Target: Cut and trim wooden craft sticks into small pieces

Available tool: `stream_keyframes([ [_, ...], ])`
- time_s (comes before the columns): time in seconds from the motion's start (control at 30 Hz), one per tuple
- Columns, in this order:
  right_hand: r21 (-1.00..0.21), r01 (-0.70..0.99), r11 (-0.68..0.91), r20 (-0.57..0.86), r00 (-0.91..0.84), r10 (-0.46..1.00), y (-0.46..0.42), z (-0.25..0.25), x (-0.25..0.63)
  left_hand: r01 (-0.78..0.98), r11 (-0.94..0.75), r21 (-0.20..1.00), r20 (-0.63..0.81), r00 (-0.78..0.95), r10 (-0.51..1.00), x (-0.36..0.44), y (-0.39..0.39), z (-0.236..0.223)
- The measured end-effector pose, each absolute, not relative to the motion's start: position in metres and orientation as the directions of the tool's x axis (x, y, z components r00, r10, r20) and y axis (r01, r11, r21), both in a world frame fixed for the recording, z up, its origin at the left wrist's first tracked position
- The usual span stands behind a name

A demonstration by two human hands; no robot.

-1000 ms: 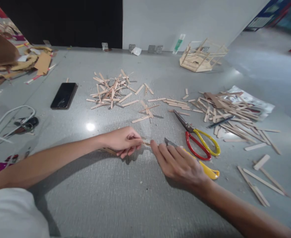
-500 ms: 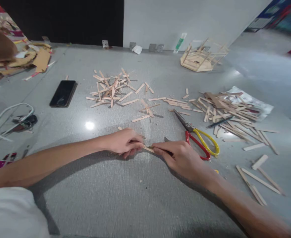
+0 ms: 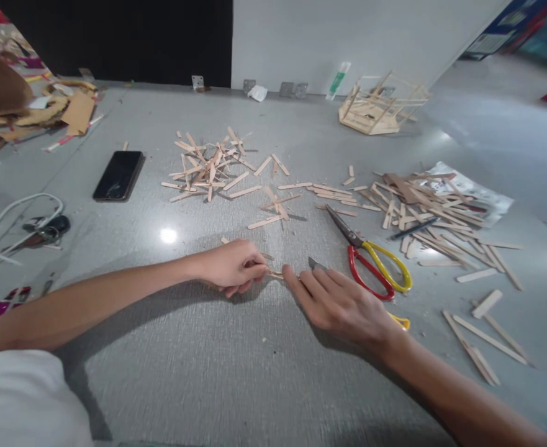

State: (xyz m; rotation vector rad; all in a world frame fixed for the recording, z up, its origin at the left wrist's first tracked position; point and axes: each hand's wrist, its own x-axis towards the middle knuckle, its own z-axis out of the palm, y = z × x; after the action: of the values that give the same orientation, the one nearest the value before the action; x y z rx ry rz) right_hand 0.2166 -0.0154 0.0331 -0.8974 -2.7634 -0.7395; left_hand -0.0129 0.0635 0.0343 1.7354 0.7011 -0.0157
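Observation:
My left hand [image 3: 236, 268] is closed in a pinch around one end of a thin wooden craft stick [image 3: 275, 274] at the middle of the table. At the stick's other end is my right hand [image 3: 338, 304], palm down, its index fingertip on the wood and its thumb hidden beneath. A grey blade [image 3: 316, 264] pokes out beyond the right hand's fingers. Behind that hand a yellow handle end [image 3: 400, 321] shows; the part between is covered. Scissors [image 3: 370, 254] with one red and one yellow grip lie just past the right hand. Another craft stick is partly hidden behind my left hand.
Loose craft sticks lie in a far heap [image 3: 210, 164] and a right-hand heap [image 3: 441, 217] with a pencil [image 3: 414, 228]. A stick-built frame [image 3: 380, 108] stands at the back right. A phone [image 3: 119, 176] and white cable [image 3: 45, 197] lie left.
My right hand has rolled palm down, its fingers stretching out more along the stick. More of the yellow handle end shows behind it. The left hand stays nearly in place.

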Motion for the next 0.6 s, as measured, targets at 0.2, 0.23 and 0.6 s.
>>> stream_keyframes([
  [0.2, 0.185, 0.685, 0.705, 0.263, -0.726, 0.636, -0.018, 0.034, 0.22, 0.478, -0.138, 0.868, -0.369, 0.804, 0.466, -0.012, 0.063, 0.035],
  [0.23, 0.104, 0.718, 0.688, 0.268, -0.687, 0.676, -0.02, 0.033, 0.222, 0.478, -0.137, 0.867, -0.369, 0.803, 0.468, -0.012, 0.063, 0.035],
  [0.6, 0.073, 0.806, 0.588, 0.169, -0.591, 0.789, -0.024, 0.025, 0.215, 0.442, -0.188, 0.877, -0.325, 0.834, 0.445, -0.014, 0.064, 0.033],
])
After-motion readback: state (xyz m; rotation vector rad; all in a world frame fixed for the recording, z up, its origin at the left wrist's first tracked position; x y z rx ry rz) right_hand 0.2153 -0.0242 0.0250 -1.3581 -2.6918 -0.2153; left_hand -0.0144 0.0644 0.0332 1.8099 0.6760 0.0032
